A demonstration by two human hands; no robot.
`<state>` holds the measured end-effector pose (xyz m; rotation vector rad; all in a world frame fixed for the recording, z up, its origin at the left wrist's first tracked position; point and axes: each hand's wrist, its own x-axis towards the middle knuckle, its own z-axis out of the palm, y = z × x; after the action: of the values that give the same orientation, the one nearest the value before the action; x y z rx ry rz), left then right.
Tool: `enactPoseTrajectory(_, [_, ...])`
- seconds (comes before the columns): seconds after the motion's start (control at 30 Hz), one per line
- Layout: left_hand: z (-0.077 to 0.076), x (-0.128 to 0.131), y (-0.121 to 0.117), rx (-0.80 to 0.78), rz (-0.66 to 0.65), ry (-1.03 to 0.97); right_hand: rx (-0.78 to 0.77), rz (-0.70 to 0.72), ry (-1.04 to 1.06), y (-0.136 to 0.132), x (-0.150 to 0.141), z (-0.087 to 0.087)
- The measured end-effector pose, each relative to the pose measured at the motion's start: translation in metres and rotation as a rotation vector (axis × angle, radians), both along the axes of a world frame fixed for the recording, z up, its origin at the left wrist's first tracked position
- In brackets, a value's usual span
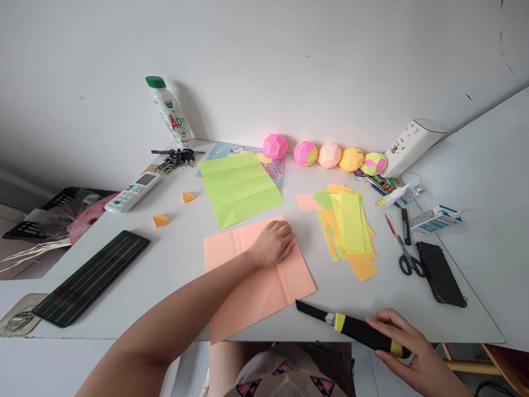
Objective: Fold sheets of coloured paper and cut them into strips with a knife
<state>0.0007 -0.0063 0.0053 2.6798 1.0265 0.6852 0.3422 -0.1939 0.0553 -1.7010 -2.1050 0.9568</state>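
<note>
My left hand (273, 243) rests on a creased salmon-pink sheet of paper (256, 286) in front of me, fingers curled and pressing it down. The sheet hangs a little over the table's near edge. My right hand (407, 353) grips a black and yellow utility knife (351, 326) at the table's front edge, its tip pointing left toward the pink sheet. A creased green sheet (237, 187) lies just beyond the pink one. A pile of yellow, green and orange paper strips (349, 229) lies to the right.
Several folded paper balls (328, 155) line the wall. Scissors (407, 256), a marker, a black phone (440, 274), a small carton and a white box lie at right. A bottle (171, 113), keys, a remote (132, 191), two small orange paper pieces and a dark flat board (91, 275) lie at left.
</note>
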Motion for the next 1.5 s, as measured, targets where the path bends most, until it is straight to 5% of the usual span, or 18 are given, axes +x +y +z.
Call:
enactPoseTrajectory(0.1, [0.000, 0.000, 0.000, -0.008, 0.001, -0.001, -0.002, 0.072, -0.024, 0.000, 0.002, 0.003])
enactPoseTrajectory(0.47, [0.001, 0.004, -0.003, -0.009, 0.038, 0.071, 0.072, -0.111, 0.035, -0.006, -0.009, -0.007])
enactPoseTrajectory(0.63, [-0.006, 0.016, -0.023, -0.007, 0.147, 0.245, 0.048, 0.003, -0.091, -0.005, -0.007, -0.005])
enactPoseTrajectory(0.8, [-0.012, 0.024, -0.040, -0.013, 0.196, 0.357, 0.214, 0.112, -0.177, -0.006, -0.017, 0.000])
enactPoseTrajectory(1.2, [-0.022, 0.034, -0.047, -0.024, 0.276, 0.315, 0.286, 0.262, -0.250, -0.008, -0.041, 0.015])
enactPoseTrajectory(1.5, [-0.005, 0.037, -0.048, -0.098, 0.289, 0.397, 0.336, 0.294, -0.284, -0.007, -0.040, 0.016])
